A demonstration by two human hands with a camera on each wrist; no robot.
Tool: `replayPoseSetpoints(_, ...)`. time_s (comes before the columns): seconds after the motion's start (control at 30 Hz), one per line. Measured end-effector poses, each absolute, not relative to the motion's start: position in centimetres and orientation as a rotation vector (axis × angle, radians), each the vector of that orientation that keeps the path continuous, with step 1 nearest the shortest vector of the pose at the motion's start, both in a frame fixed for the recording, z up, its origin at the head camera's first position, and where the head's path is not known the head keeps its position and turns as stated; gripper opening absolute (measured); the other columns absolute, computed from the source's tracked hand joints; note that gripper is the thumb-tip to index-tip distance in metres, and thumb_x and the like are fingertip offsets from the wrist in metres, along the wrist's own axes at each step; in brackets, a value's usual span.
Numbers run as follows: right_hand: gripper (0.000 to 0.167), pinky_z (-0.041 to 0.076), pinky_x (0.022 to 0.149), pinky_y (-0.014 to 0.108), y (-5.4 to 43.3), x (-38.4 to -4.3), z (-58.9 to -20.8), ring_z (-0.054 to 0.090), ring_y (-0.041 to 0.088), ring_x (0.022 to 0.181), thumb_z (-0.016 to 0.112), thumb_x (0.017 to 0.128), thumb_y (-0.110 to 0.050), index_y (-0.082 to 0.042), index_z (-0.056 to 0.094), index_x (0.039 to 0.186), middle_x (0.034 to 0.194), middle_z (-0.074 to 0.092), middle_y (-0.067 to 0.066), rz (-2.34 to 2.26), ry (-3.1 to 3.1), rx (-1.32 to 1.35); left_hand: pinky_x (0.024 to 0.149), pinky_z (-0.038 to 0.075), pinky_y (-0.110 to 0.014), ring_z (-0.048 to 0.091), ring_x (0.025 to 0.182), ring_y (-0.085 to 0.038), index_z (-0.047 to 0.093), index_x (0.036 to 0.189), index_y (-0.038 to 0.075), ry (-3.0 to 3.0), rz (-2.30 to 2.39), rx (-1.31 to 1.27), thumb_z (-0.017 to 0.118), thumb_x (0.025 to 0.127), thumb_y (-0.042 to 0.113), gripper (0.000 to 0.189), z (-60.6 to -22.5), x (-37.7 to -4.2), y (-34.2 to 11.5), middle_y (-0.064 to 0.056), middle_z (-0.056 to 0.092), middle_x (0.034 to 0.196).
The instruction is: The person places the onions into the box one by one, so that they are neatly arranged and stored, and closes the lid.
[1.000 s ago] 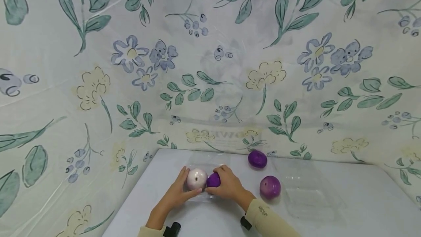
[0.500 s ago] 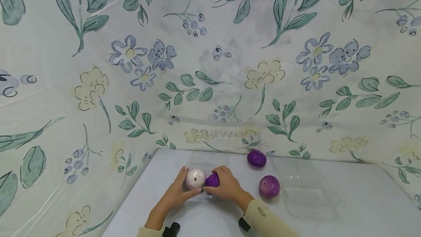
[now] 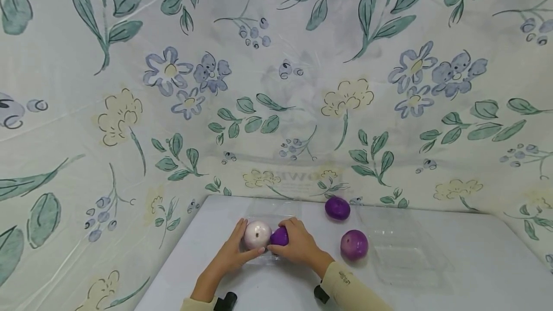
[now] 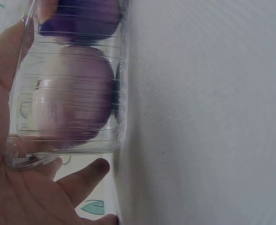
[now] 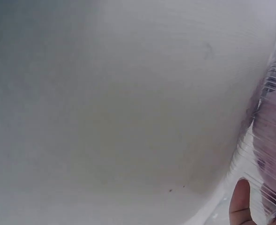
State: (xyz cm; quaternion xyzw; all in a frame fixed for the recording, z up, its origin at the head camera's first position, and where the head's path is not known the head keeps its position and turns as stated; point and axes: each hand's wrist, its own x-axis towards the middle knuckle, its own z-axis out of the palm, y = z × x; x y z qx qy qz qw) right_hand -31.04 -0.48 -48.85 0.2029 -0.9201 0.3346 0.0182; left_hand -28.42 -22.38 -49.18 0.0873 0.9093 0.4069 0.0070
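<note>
A pale, pinkish-white fruit-like ball with a small dark spot on top sits in a clear plastic box with ribbed walls. My left hand holds this ball, fingers at its far left side and thumb at its near side. Beside it in the box is a smooth purple ball, pinched between the thumb and fingers of my right hand, which hides part of it. Through the box wall in the left wrist view, the pale ball shades to purple on one side. One finger shows beside the box in the right wrist view.
Two more balls lie right of the box: a dark purple one near the wall and a mottled purple one nearer. A second clear plastic container stands farther right on the white table. A floral sheet hangs behind.
Both hands stay in place on the two balls in the box. The whole view has shifted very slightly.
</note>
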Motion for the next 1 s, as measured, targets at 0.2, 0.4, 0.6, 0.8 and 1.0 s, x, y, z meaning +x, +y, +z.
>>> replayPoseSetpoints(0.2, 0.073, 0.056, 0.086, 0.044, -0.3, -30.9, -48.5, 0.057, 0.023, 0.110, 0.076, 0.079, -0.056, -0.007, 0.055, 0.130, 0.125, 0.055, 0.009, 1.055, -2.845, 0.646, 0.118, 0.019, -0.063, 0.015, 0.149, -0.047, 0.016, 0.156, -0.004, 2.836, 1.277, 0.273, 0.078, 0.082, 0.045, 0.108, -49.2, -28.3, -22.3, -0.027, 0.008, 0.163)
replayPoseSetpoints(0.4, 0.073, 0.056, 0.088, 0.043, 0.2, -31.3, -48.4, 0.057, 0.022, 0.110, 0.072, 0.081, -0.060, -0.010, 0.054, 0.132, 0.124, 0.055, 0.009, 1.032, -2.788, 0.637, 0.117, 0.020, -0.063, 0.015, 0.149, -0.047, 0.016, 0.155, -0.005, 2.836, 1.274, 0.278, 0.078, 0.082, 0.046, 0.108, -49.1, -28.3, -22.3, -0.028, 0.008, 0.163)
replayPoseSetpoints(0.6, 0.060, 0.053, 0.093, 0.046, 0.7, -32.0, -48.0, 0.057, 0.025, 0.111, 0.070, 0.088, -0.049, -0.007, 0.056, 0.128, 0.123, 0.054, 0.014, 1.089, -2.678, 0.605, 0.118, 0.018, -0.063, 0.014, 0.149, -0.047, 0.016, 0.155, -0.005, 2.839, 1.283, 0.266, 0.079, 0.082, 0.043, 0.108, -48.9, -28.4, -22.6, -0.028, 0.008, 0.163)
replayPoseSetpoints(0.8, 0.052, 0.052, 0.090, 0.048, 0.8, -32.7, -47.9, 0.058, 0.031, 0.108, 0.069, 0.092, -0.036, 0.000, 0.055, 0.126, 0.119, 0.054, 0.021, 1.275, -2.561, 0.501, 0.118, 0.017, -0.063, 0.013, 0.149, -0.047, 0.016, 0.155, -0.005, 2.832, 1.285, 0.248, 0.079, 0.081, 0.044, 0.108, -48.9, -28.3, -22.7, -0.028, 0.008, 0.163)
replayPoseSetpoints(1.0, 0.050, 0.051, 0.086, 0.046, 1.1, -33.5, -48.5, 0.059, 0.034, 0.100, 0.070, 0.092, -0.029, 0.005, 0.055, 0.126, 0.114, 0.055, 0.026, 1.485, -2.456, 0.293, 0.118, 0.017, -0.063, 0.013, 0.149, -0.048, 0.016, 0.155, -0.005, 2.825, 1.300, 0.270, 0.079, 0.081, 0.044, 0.109, -49.0, -28.4, -22.5, -0.028, 0.008, 0.163)
